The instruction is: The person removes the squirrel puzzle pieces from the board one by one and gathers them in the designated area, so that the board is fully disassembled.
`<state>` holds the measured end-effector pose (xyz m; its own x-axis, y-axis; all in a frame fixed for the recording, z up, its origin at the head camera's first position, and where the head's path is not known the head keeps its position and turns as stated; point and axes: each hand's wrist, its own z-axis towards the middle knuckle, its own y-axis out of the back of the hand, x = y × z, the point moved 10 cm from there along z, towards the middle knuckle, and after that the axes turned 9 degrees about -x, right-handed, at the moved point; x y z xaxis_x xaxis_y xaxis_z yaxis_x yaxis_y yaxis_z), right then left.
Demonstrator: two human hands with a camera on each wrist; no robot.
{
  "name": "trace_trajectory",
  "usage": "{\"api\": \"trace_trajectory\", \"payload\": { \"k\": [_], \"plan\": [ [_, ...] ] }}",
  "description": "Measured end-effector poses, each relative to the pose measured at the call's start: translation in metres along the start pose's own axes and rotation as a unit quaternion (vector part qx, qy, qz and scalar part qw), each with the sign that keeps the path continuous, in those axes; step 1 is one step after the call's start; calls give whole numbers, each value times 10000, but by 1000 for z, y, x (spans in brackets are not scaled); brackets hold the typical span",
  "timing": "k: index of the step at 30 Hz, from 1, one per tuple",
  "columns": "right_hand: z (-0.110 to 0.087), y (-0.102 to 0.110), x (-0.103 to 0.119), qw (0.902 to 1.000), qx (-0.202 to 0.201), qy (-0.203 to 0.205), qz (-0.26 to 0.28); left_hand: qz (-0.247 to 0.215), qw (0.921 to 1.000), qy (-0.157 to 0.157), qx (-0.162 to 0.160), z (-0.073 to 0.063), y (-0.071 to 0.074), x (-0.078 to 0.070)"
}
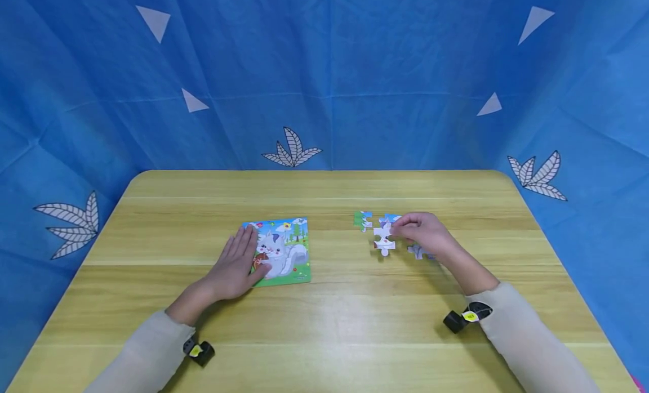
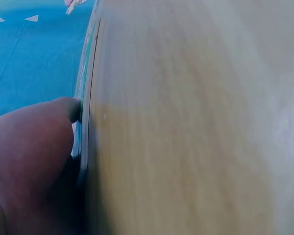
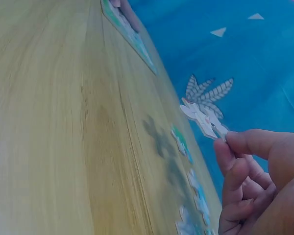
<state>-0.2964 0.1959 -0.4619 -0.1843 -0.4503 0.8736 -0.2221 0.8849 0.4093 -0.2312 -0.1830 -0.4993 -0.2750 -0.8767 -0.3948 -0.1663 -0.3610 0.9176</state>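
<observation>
A square squirrel jigsaw puzzle (image 1: 291,260) with a green and blue background lies left of the table's middle. My left hand (image 1: 232,272) rests flat over its left side, fingers straight, thumb along the lower edge; the thumb (image 2: 34,139) shows by the board's edge in the left wrist view. My right hand (image 1: 425,233) pinches a white jigsaw piece (image 1: 384,245) between thumb and fingertips. In the right wrist view, this piece (image 3: 200,119) is held up off the table, its shadow falling below.
Loose jigsaw pieces lie around the right hand: a green one (image 1: 361,219) at the back, a blue-topped one (image 1: 389,218), and grey ones (image 1: 418,252) partly under the hand. The wooden table (image 1: 334,336) meets a blue curtain (image 1: 329,72) along its far edge.
</observation>
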Motion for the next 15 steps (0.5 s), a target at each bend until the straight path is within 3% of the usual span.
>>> {"api": "trace_trajectory", "payload": {
  "k": [7,15],
  "plan": [
    [-4,13,-12,9997,-158,-92,-181,-2,10000,1,-17,1,-1,1],
    [-5,15,-19,9978,-307,191,-551,-93,9998,-102,-166,-1,3,-3]
  ]
}}
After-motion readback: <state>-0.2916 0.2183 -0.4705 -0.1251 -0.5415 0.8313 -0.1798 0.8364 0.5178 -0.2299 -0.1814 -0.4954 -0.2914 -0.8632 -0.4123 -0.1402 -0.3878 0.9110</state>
